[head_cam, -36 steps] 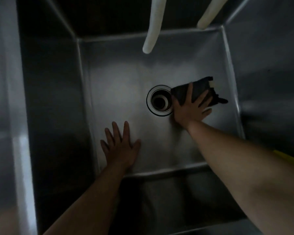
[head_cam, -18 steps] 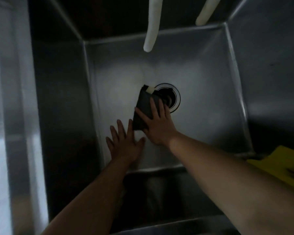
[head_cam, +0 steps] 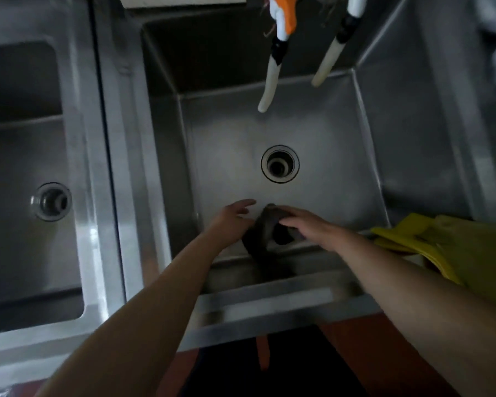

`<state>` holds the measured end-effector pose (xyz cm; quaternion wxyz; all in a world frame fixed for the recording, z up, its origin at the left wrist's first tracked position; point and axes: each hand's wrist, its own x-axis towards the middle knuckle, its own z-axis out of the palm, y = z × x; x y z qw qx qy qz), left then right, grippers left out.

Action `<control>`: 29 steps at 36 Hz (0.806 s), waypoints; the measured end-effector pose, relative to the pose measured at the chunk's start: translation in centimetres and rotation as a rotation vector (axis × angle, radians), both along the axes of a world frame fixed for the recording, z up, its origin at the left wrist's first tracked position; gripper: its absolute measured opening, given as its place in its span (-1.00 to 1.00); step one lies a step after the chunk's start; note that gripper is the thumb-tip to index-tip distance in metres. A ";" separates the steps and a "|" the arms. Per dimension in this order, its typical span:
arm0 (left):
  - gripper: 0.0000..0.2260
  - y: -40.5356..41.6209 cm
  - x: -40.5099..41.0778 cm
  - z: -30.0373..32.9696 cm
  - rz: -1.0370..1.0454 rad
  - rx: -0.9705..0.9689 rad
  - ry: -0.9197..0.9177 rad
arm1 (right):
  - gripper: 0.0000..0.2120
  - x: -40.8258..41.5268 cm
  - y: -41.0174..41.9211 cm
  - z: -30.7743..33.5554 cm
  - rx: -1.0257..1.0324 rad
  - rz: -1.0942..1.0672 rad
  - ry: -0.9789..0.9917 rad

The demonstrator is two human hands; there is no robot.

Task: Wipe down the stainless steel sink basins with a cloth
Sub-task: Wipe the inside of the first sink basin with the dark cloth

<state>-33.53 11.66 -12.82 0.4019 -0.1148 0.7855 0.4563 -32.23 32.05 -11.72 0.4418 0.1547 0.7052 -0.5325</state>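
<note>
Both hands low in the main basin [head_cam: 312, 133], cloth between them at the near wall.

Second basin [head_cam: 20, 156] lies to the left, past a steel divider; each has a round drain [head_cam: 280, 164] in its floor. Yellow gloves [head_cam: 430, 247] drape over the rim at right. Two pale hoses [head_cam: 271, 78] hang over the far wall. Both forearms reach in from the near edge. Right hand [head_cam: 309, 224] lies flat, fingers extended, pressing the dark cloth [head_cam: 265, 230] down. Left hand [head_cam: 231, 219] is open, fingers spread, its edge touching the cloth. Cloth is bunched; long axis runs roughly near-to-far, up the near wall. Blur hides finer grip detail.
</note>
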 end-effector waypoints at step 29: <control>-0.70 8.9 5.2 19.5 0.323 0.378 0.186 | -0.72 7.0 0.4 18.5 0.110 -0.321 0.493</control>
